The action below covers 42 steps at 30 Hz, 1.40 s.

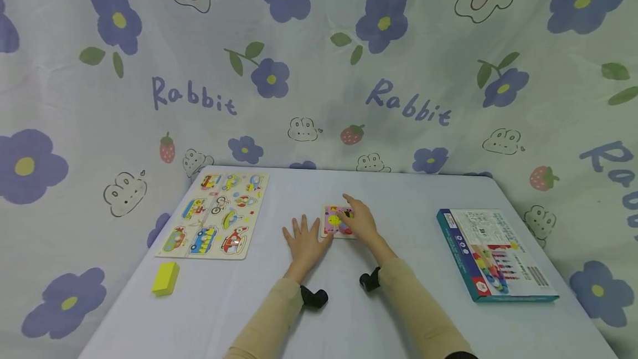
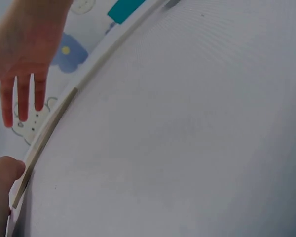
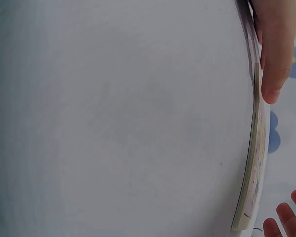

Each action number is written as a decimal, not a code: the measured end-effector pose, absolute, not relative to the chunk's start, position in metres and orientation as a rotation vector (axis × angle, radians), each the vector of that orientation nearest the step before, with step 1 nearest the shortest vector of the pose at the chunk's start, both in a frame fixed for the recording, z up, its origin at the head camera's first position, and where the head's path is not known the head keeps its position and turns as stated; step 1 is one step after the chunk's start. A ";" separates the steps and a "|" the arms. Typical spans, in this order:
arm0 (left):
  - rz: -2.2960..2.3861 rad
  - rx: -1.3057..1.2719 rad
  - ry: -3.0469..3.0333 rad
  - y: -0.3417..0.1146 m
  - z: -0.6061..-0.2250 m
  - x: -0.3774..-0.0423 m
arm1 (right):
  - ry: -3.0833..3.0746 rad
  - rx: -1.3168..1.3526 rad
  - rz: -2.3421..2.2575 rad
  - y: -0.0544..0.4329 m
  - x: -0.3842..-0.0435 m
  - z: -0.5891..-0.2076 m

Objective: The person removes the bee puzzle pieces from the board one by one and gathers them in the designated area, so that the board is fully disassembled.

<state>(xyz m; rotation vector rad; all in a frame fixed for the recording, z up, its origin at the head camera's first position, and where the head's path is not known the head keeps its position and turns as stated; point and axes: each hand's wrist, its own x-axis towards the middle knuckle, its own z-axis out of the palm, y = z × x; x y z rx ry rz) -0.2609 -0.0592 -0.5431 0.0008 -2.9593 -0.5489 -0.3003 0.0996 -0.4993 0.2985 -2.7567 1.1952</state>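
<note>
In the head view a small pink-and-yellow picture puzzle board [image 1: 333, 221] lies flat near the middle of the table. My left hand [image 1: 305, 245] is at its near left side, fingers spread and straight, with the thumb by the board's edge. Over the board's right part is my right hand [image 1: 365, 223], fingers extended and hiding some of the picture. Whether it touches the surface I cannot tell. The left wrist view shows the board's thin wooden edge [image 2: 45, 148]. In the right wrist view the right thumb [image 3: 276, 69] points down beside that edge.
A large wooden vehicle puzzle [image 1: 226, 188] lies at the left, with a yellow block [image 1: 165, 278] in front of it. At the right is a flat teal-edged box [image 1: 498, 254]. A patterned cloth [image 1: 319, 71] hangs behind the white table [image 1: 413, 314].
</note>
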 end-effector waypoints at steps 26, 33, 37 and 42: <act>-0.436 -0.047 -2.961 -0.059 -0.544 -0.257 | -3.109 0.318 0.664 0.083 -0.328 -0.503; -0.445 -0.056 -2.953 -0.057 -0.545 -0.257 | -3.153 0.348 0.705 0.087 -0.333 -0.502; -0.440 -0.052 -2.957 -0.057 -0.547 -0.258 | -3.197 0.339 0.737 0.088 -0.336 -0.499; -0.452 -0.048 -2.955 -0.057 -0.548 -0.258 | -3.247 0.328 0.736 0.087 -0.339 -0.495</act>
